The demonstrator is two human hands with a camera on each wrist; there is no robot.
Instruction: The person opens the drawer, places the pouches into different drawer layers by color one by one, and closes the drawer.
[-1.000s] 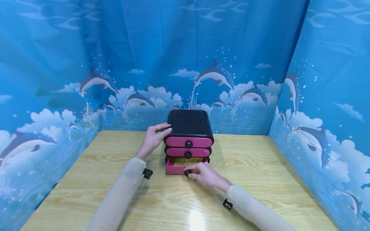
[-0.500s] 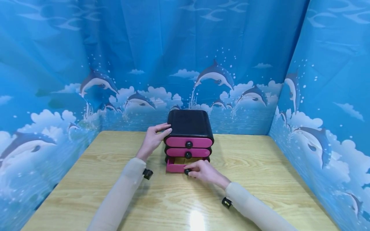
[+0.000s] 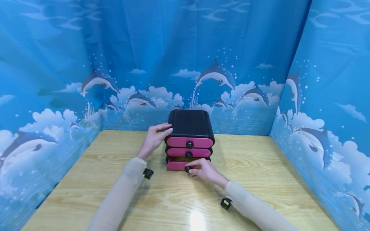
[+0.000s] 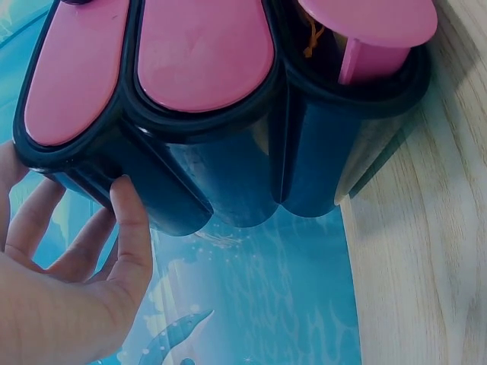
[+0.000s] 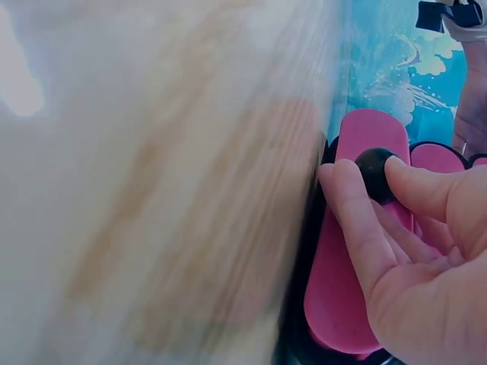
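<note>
A small black drawer cabinet (image 3: 189,123) with three pink drawers stands on the table. The bottom drawer (image 3: 175,165) sticks out a little, and something yellowish shows inside it. My right hand (image 3: 203,170) pinches that drawer's round black knob (image 5: 374,175) between thumb and fingers. At the cabinet's upper left side is my left hand (image 3: 153,138), its spread fingers and thumb touching the black casing (image 4: 114,171) without wrapping round it. The top drawer (image 3: 179,142) and the middle drawer (image 3: 176,152) are both pushed in. An orange strand (image 4: 313,38) peeks out at the bottom drawer's gap.
The light wood-grain table (image 3: 124,192) stretches out on both sides and in front of the cabinet. Blue dolphin-print curtains (image 3: 162,64) hang behind it and along the left and right. Black cameras (image 3: 148,173) are strapped to both wrists.
My right hand has pushed the bottom drawer further inward, away from me, so less of its inside shows. My left hand has stayed against the cabinet.
</note>
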